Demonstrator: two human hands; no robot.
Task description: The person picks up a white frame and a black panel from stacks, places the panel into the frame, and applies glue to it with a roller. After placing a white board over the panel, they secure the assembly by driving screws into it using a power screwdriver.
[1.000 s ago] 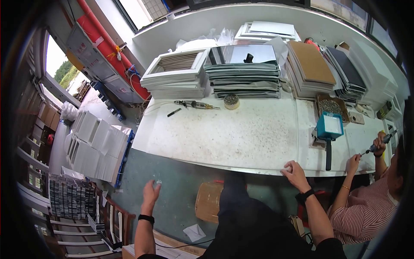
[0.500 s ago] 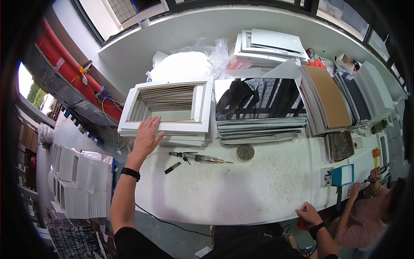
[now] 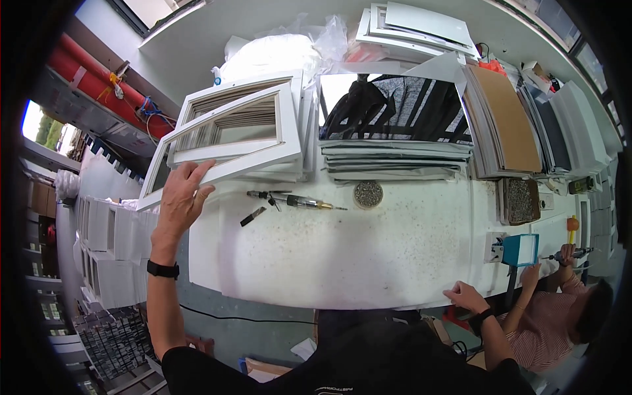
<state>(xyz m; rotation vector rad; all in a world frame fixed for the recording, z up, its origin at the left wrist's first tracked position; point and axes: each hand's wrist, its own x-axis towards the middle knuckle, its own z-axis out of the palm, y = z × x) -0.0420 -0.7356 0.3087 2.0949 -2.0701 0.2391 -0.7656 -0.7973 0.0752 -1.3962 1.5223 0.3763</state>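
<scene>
My left hand (image 3: 179, 201) grips the near edge of a white picture frame (image 3: 224, 141) and has it lifted and tilted off a stack of white frames (image 3: 299, 108) at the back left of the worktable (image 3: 368, 257). My right hand (image 3: 466, 297) rests on the table's front edge, fingers spread, holding nothing. A screwdriver (image 3: 296, 199) and a small dark bit (image 3: 253, 216) lie on the table just right of the lifted frame.
Stacks of glass sheets (image 3: 395, 125), brown boards (image 3: 507, 118) and grey panels (image 3: 579, 125) line the back. A round tin of small parts (image 3: 368, 194) and a tray of screws (image 3: 521, 201) sit mid-table. At the right, another person (image 3: 559, 322) works beside a blue box (image 3: 520, 250).
My left hand went from the table's front edge up to the frame stack, then lifted the top white frame toward me. The view came closer to the table.
</scene>
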